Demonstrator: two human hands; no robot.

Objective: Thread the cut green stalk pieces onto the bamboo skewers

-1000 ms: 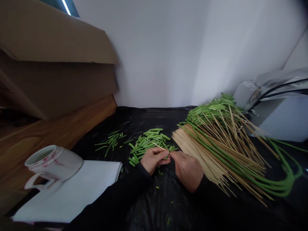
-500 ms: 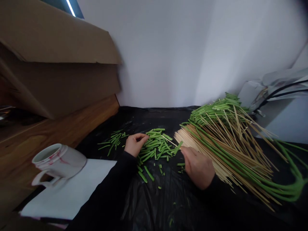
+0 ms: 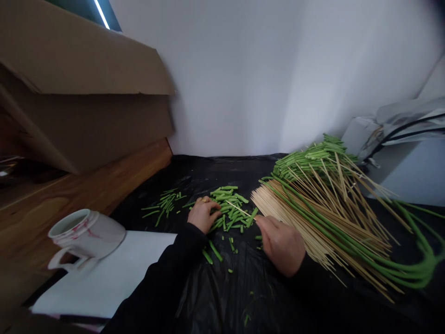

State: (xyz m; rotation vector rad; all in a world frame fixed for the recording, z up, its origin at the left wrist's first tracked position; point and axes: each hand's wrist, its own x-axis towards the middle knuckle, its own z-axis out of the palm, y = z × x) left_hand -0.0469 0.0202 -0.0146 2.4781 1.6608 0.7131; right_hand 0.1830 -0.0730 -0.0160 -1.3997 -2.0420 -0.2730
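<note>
Black sheeting (image 3: 225, 168), perhaps plastic, beneath stems (image 3: 235, 215); pale wall (image 3: 225, 83)

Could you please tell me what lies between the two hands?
In the head view, cut green stems lie there, with a thin stick held by the right hand extending over them.

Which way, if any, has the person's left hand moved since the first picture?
Yes: the left hand has moved leftward, closer to the stationary mug.

Could pass over the black sheet (image 3: 222, 169) between the cut stems (image 3: 231, 214) and the white wall (image 3: 229, 83); met the mug (image 3: 100, 234) and cardboard box (image 3: 104, 130) leftward, thin sticks (image 3: 295, 218) rightward.
</note>
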